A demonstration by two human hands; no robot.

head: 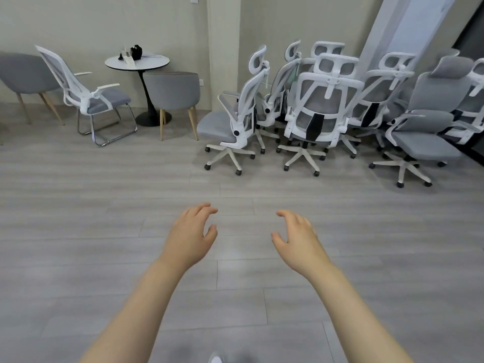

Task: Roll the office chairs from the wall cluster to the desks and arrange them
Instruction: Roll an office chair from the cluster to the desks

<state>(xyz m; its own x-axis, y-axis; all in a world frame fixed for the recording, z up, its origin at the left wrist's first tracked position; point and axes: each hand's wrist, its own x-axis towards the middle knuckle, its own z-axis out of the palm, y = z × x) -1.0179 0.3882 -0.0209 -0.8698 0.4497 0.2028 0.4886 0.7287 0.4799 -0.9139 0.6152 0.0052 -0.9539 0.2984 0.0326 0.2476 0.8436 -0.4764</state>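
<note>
Your left hand (192, 233) and right hand (297, 235) reach forward with fingers loosely spread, each grip holding nothing, likely readying a grab. The office chairs (324, 106) crowd together at one o'clock against the wall, well apart from you.

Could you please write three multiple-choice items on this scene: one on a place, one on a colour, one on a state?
1. Where is the round table?
A) left of the chair cluster
B) right of it
C) inside it

2. What colour are the office chairs' frames?
A) black
B) white
C) red

3. What are the left hand and right hand doing?
A) gripping a chair
B) pushing the table
C) holding nothing

Answers: 1 A, it stands by the wall at left; 2 B, backs and bases are white; 3 C, both hover over bare floor.
</note>
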